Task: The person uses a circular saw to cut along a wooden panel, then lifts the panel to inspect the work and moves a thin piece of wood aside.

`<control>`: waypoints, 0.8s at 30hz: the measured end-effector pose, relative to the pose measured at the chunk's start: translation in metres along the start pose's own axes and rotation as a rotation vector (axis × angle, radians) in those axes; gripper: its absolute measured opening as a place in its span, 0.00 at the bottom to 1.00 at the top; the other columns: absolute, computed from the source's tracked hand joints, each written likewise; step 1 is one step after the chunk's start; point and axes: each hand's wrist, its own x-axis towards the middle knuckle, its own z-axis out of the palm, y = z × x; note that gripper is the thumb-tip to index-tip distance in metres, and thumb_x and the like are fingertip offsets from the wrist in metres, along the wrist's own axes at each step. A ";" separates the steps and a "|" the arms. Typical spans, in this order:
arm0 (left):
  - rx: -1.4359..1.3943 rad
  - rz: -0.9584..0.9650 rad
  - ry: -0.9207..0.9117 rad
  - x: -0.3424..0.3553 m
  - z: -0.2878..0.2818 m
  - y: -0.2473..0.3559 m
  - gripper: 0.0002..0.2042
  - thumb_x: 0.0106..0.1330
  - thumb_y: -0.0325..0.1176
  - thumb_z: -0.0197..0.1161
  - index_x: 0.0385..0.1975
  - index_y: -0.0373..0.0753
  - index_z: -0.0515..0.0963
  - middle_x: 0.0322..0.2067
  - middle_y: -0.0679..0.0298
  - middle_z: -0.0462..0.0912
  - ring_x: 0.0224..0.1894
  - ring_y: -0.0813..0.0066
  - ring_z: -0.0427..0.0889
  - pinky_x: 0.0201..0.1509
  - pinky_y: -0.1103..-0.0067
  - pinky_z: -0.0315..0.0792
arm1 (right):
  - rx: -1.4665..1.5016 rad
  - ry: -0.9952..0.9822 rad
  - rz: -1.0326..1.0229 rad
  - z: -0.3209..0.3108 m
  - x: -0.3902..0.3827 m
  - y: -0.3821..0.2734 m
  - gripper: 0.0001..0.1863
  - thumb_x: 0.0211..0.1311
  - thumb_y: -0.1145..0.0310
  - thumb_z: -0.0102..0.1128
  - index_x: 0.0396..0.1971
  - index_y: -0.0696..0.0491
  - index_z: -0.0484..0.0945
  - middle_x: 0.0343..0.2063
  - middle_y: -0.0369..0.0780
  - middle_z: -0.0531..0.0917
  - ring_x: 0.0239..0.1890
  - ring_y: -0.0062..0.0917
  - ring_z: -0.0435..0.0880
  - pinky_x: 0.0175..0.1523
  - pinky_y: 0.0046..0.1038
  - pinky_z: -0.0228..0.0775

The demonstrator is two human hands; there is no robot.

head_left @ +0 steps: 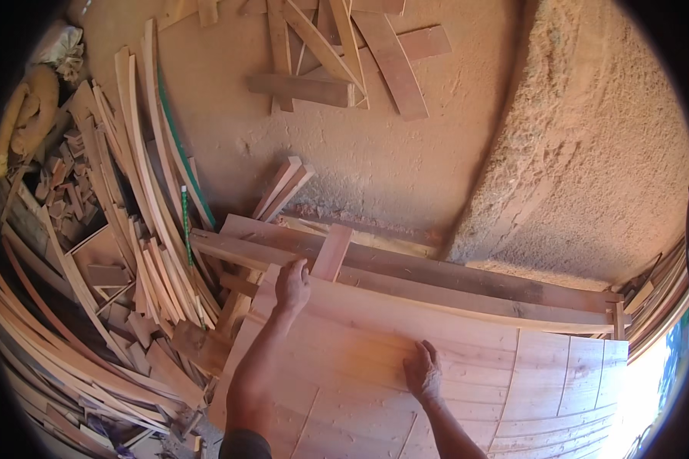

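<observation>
Pinkish-brown wood makes up the one big panel [352, 367], spread in front of the person, with five dark lines across it that I can count. Two bare hands are at it. At its far edge, toward the left, is the left hand [292, 284], fingers curled in; I can't tell whether that grip pinches anything. Over the panel's middle is the right hand [422, 371], fingers bent; whether its grip closes on something, I can't tell either. One short board [334, 252] lies just beside the left hand, across two long beams [452, 298] that run behind the panel. Beyond them, two battens [283, 190] slant side by side. Off to the left, one green rod [186, 229] stands out among long strips [142, 153], too many to count. Farther off, several boards [390, 65] overlap.
</observation>
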 end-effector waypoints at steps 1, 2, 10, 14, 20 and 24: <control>0.049 0.005 -0.050 0.022 0.017 -0.014 0.13 0.69 0.29 0.59 0.52 0.41 0.77 0.40 0.55 0.84 0.45 0.50 0.80 0.52 0.63 0.75 | -0.064 0.008 0.040 0.012 0.006 -0.006 0.29 0.59 0.61 0.67 0.60 0.54 0.73 0.60 0.50 0.74 0.61 0.48 0.73 0.65 0.47 0.65; 0.039 -0.069 -0.130 0.040 0.039 -0.025 0.13 0.69 0.30 0.60 0.52 0.40 0.77 0.42 0.55 0.83 0.46 0.51 0.81 0.52 0.63 0.75 | -0.140 0.021 0.080 0.017 0.013 -0.007 0.30 0.59 0.60 0.67 0.61 0.54 0.73 0.60 0.50 0.74 0.62 0.48 0.72 0.65 0.47 0.64; -1.081 -1.220 0.062 0.126 0.214 -0.131 0.15 0.70 0.44 0.64 0.51 0.45 0.77 0.44 0.66 0.82 0.45 0.64 0.82 0.52 0.64 0.77 | -0.230 0.032 0.074 0.030 0.012 -0.001 0.30 0.58 0.55 0.67 0.59 0.51 0.75 0.59 0.46 0.76 0.63 0.43 0.72 0.65 0.47 0.63; -1.436 -1.268 -0.074 0.153 0.243 -0.158 0.14 0.69 0.38 0.66 0.50 0.43 0.76 0.41 0.64 0.82 0.43 0.69 0.83 0.46 0.69 0.79 | -0.286 -0.027 0.063 0.030 0.024 -0.013 0.31 0.56 0.52 0.69 0.58 0.50 0.76 0.58 0.43 0.77 0.62 0.40 0.73 0.63 0.46 0.64; -1.383 -1.182 -0.059 0.184 0.261 -0.104 0.12 0.71 0.36 0.63 0.48 0.39 0.75 0.39 0.64 0.82 0.42 0.70 0.83 0.47 0.71 0.80 | -0.297 -0.037 0.113 0.026 0.022 -0.011 0.31 0.57 0.52 0.69 0.59 0.50 0.77 0.60 0.42 0.76 0.63 0.39 0.73 0.63 0.45 0.64; -1.321 -1.012 0.081 0.217 0.246 -0.079 0.13 0.72 0.33 0.59 0.53 0.36 0.72 0.46 0.58 0.79 0.47 0.66 0.81 0.49 0.67 0.80 | -0.300 -0.055 0.124 0.029 0.026 -0.019 0.31 0.58 0.52 0.69 0.59 0.49 0.76 0.60 0.41 0.76 0.64 0.38 0.72 0.64 0.45 0.64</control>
